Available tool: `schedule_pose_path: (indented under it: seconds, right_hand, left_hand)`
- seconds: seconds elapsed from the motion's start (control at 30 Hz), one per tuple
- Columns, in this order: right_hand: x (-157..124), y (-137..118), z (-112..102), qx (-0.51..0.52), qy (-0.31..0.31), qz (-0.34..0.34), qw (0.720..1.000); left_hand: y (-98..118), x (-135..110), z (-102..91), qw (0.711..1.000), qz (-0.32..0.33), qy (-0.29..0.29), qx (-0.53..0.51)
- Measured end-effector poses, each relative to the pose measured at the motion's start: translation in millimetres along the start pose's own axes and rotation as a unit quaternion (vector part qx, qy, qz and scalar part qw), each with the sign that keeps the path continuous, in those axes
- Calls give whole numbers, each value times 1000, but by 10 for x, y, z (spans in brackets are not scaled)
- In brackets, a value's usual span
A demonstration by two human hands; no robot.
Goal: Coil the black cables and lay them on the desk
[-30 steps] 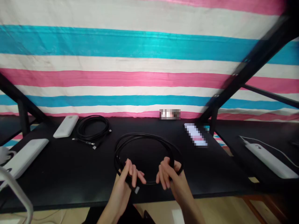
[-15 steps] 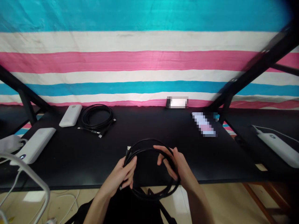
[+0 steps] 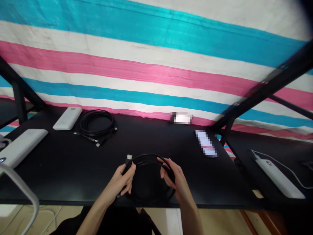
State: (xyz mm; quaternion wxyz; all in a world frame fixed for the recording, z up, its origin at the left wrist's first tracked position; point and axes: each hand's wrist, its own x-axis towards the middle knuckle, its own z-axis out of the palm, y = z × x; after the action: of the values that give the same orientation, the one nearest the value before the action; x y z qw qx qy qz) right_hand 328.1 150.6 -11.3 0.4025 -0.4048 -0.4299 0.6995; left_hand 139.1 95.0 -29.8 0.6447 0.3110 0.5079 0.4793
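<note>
Between my hands is a coiled black cable (image 3: 150, 156), its loops held over the front part of the black table. My left hand (image 3: 123, 179) is closed round the left side of the coil. A metal-tipped connector (image 3: 129, 157) sticks up just above that thumb. On the opposite side, my right hand (image 3: 172, 176) has its fingers curled round the loops. The lower part of the coil blends into the dark tabletop.
Another coiled black cable (image 3: 96, 122) with several connectors lies at the back left, beside a white power bank (image 3: 67, 118). A second power bank (image 3: 24, 145) is nearer. Two pixelated items, one a slab (image 3: 206, 143), sit at the right. Black frame bars (image 3: 259, 89) flank the table (image 3: 73, 176).
The coil has moved from overhanging the front edge to over the tabletop, with both hands still on it. My view has tilted, and my hands look closer together.
</note>
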Motion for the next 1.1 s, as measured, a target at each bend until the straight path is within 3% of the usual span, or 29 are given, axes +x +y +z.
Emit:
schedule_pose_path:
  seconds: [0.23,0.33,0.4,0.57,0.83,1.1]
  right_hand:
    - [-27,-32,36,-85,-29,-50,995]
    - [-76,-16,36,-96,-39,-62,993]
    - [-109,-17,24,-102,-47,-60,992]
    - [-172,-44,8,-127,-72,-25,989]
    - [-209,-5,60,-110,-50,-29,992]
    - [-372,187,31,-33,-2,-13,999]
  left_hand:
    - [86,-70,-9,998,-5,-59,-21]
    - [105,-122,11,999,-26,-47,-6]
    - [99,-161,21,998,-46,-40,11]
    - [62,-257,43,993,-81,-87,-6]
    - [57,-296,125,996,-1,-19,-84]
    - [8,-288,143,973,29,45,-225]
